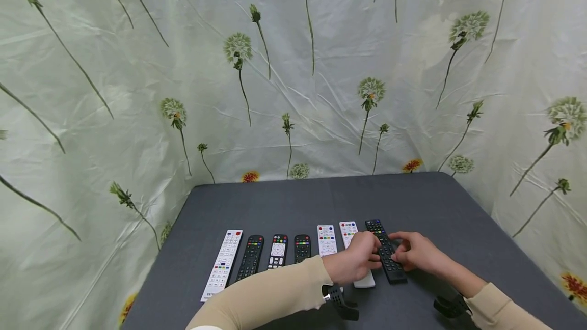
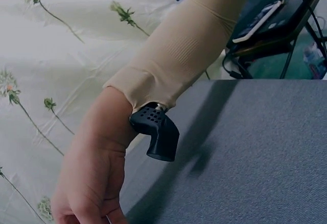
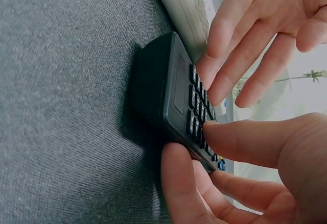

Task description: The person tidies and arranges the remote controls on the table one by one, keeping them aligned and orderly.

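Note:
A black remote control (image 1: 392, 272) lies at the right end of a row of remotes, between both hands. My right hand (image 1: 419, 254) pinches its right edge; in the right wrist view the thumb lies on the buttons of the black remote (image 3: 176, 86) and the fingers are against its side. Fingers of my left hand (image 1: 352, 259) are spread at its left side; whether they touch it I cannot tell. That hand hangs over a white remote (image 1: 365, 282), hiding its middle. In the left wrist view the left hand's (image 2: 92, 178) fingertips fall outside the frame.
Left of the hands lie another white remote (image 1: 327, 238), black remotes (image 1: 302, 248) (image 1: 251, 257), a black-and-white one (image 1: 277, 249) and a long white one (image 1: 223, 264). They rest on a dark grey table (image 1: 293, 202). A flower-patterned curtain (image 1: 275, 90) surrounds its back and sides.

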`<state>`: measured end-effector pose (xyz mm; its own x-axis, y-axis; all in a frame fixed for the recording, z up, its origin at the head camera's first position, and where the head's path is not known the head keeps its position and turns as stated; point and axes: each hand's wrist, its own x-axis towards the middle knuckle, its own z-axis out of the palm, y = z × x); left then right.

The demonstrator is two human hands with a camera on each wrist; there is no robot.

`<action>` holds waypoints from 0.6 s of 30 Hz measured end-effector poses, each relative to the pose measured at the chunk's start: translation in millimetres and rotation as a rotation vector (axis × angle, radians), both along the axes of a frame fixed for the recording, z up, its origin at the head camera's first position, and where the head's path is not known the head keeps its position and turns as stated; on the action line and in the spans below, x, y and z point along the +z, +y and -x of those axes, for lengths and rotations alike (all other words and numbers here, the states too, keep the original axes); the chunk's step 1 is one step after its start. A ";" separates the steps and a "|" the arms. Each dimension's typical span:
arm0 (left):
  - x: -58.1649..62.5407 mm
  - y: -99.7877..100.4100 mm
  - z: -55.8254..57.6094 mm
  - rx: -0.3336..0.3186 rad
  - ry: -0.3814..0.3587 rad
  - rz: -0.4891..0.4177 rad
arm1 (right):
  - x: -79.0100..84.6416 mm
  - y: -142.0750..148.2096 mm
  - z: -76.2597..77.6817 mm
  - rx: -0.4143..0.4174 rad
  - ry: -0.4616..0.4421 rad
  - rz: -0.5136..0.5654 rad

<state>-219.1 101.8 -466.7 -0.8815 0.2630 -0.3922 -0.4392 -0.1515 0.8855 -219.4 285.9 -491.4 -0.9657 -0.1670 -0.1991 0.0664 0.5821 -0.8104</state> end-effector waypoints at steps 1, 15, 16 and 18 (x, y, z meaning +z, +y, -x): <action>0.1 -0.5 -0.3 -0.002 -0.001 -0.005 | 0.3 0.2 0.2 0.004 0.001 0.004; 1.9 -11.4 3.9 -0.027 0.017 -0.015 | 0.2 1.0 2.8 0.026 0.044 -0.027; 4.7 -14.4 6.2 -0.040 0.031 -0.007 | 3.3 1.7 3.3 0.023 0.071 -0.054; 11.8 -20.9 12.9 -0.073 0.078 0.008 | 11.6 4.3 4.3 0.010 0.147 -0.123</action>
